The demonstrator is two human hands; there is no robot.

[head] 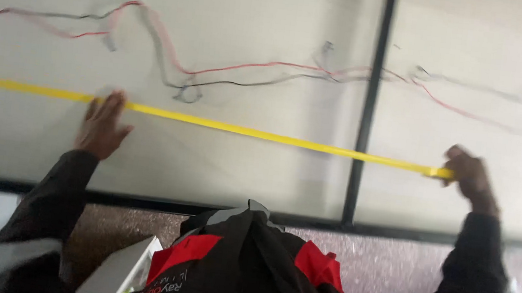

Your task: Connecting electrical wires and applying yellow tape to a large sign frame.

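While stretched, yellow tape (243,129) spans left hand (103,125) to right hand (469,177).

I note the yellow measuring tape (243,129) — thin, flat, pulled straight across the pale panel (220,161) — sloping slightly downward from left to right.

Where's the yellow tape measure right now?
In the head view, the yellow tape stretches across the white panel, below the red and black wires, between left hand and right hand.
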